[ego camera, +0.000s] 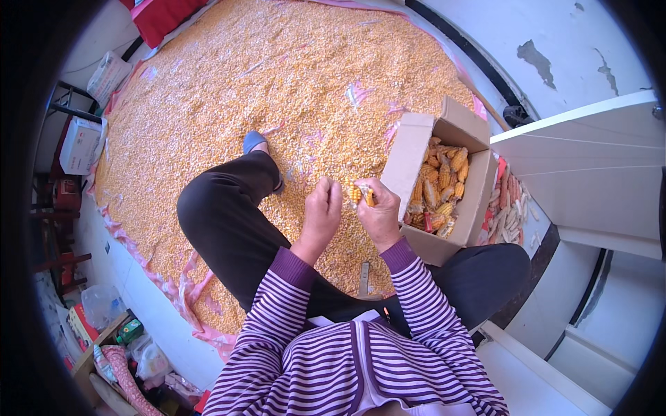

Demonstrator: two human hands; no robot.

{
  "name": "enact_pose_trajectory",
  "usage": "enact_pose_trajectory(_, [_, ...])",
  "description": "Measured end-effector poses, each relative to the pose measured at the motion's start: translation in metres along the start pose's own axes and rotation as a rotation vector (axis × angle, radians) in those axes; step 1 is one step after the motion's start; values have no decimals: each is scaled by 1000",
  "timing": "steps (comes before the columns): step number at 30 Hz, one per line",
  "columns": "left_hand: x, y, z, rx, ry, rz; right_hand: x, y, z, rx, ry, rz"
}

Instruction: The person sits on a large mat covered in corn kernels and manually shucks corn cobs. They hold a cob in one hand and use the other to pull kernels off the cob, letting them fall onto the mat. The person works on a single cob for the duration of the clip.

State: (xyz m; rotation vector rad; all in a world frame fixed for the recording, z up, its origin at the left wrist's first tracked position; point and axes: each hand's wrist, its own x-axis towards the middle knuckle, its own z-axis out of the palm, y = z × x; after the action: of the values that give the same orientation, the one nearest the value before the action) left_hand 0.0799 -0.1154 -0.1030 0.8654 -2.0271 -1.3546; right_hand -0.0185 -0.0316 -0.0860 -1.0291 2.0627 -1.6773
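My right hand (378,210) grips a small ear of corn (355,193) with yellow kernels and some pale husk on it. My left hand (322,210) is curled into a fist just left of the ear, a small gap apart; nothing shows in it, and its palm side is hidden. Beneath both hands spreads a wide layer of loose corn kernels (218,130) on pink sheeting (125,242). To the right of my right hand, an open cardboard box (408,140) holds many ears of corn (444,177), some with dry husk and one with a red bit beside it.
Bare cobs (507,208) lie right of the box, near a white door panel (583,156). A narrow flat strip (364,278) stands between my legs. White cartons (80,145) line the left side. Plastic bags (101,307) and bottles crowd the lower left.
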Motion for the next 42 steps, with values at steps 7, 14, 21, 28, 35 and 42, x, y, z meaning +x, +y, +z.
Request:
enact_pose_trajectory(7, [-1,-5,1,-130,-120,-35,-1,0,1,18,-11,15])
enact_pose_trajectory(14, [-3,-1,2,192,51,181,-3,-2,3,-92,-15,-33])
enact_pose_trajectory(21, [9,-2,-7,-263,-11,-159,-3,2,0,-37,-96,-105])
enact_pose_trajectory(28, [8,-4,-7,-319,-127,-206,-3,-6,-2,28,-75,-29])
enact_pose_trajectory(35, [5,-5,-4,-272,-39,-104,-3,-2,3,106,-39,39])
enact_pose_trajectory(42, [3,5,-4,241,188,185,-6,-6,11,74,5,59])
